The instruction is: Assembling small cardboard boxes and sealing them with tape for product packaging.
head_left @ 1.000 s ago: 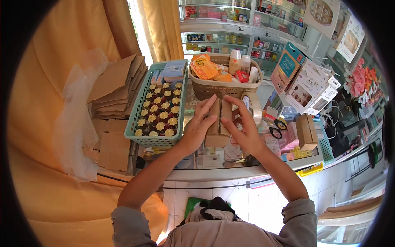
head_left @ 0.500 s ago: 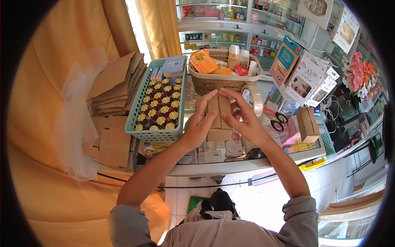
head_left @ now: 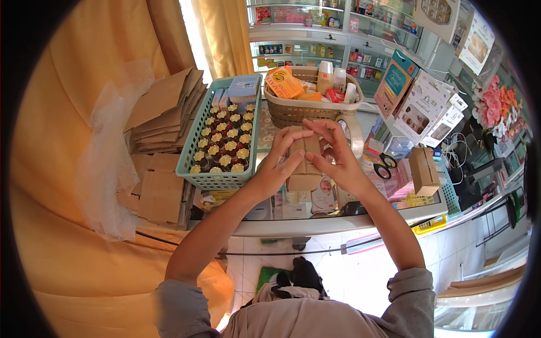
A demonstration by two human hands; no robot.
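A small brown cardboard box (head_left: pixel 305 181) sits on the glass counter in front of me, its flaps closed along a middle seam. My left hand (head_left: pixel 283 160) grips its left side, with the thumb lying on top near the seam. From the right, my right hand (head_left: pixel 337 159) holds it, thumb on the top and bent fingers over the far end. The fingertips of both hands meet at that far end and partly hide it. Just left of my left hand stands a green basket (head_left: pixel 217 179) of small bottles with gold flower-shaped caps (head_left: pixel 230 146).
Flattened cardboard (head_left: pixel 160 194) is stacked at the left beside bubble wrap (head_left: pixel 104 169). A tan basket (head_left: pixel 284 115) of toiletries stands behind the box. To the right are a tape roll (head_left: pixel 354 135), black-handled scissors (head_left: pixel 385 165), another small box (head_left: pixel 424 172) and display packages (head_left: pixel 420 110).
Both hands stay on the box. My fingers have shifted at its far end, the right fingers bending in over the left fingertips. The whole view has moved slightly.
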